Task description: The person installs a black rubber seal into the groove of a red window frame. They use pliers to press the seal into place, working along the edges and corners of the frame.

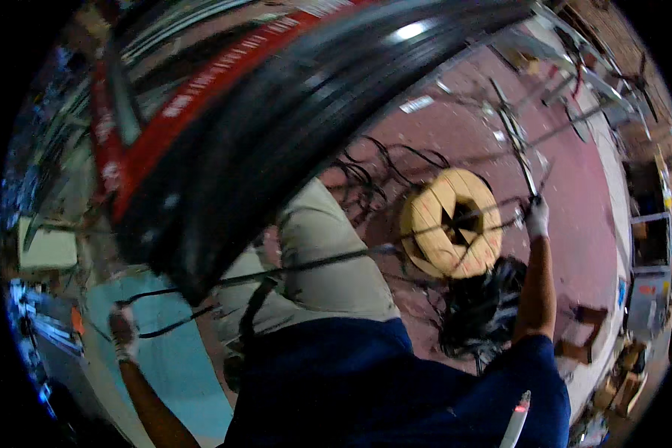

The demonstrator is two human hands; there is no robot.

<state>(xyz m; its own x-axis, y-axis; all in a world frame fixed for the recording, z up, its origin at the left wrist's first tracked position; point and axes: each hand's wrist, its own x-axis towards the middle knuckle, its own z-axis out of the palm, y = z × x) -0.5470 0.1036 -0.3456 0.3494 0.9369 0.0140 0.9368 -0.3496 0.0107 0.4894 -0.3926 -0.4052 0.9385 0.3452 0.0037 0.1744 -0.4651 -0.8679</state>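
Observation:
My left hand (124, 330), in a white glove, is out at the left with its fingers closed on a thin black strip (321, 261). That strip bends in a loop beside the hand and runs across my lap toward the right. Far out at the right is my gloved right hand (537, 218), its fingers closed near the strip's other stretch. A long thin metallic piece (526, 168) meets these fingers too; blur hides whether they grip it. Above my lap a thick bundle of long black strips (299, 112) lies against a red metal frame (194, 97).
A tan cardboard-sided spool (425, 224) lies on the reddish floor (575, 187). Beside it is a heap of black strips (481, 310), with loose black coils (369, 175) farther off. A light blue sheet (172, 366) is at left, a brown bracket-shaped piece (593, 336) at right.

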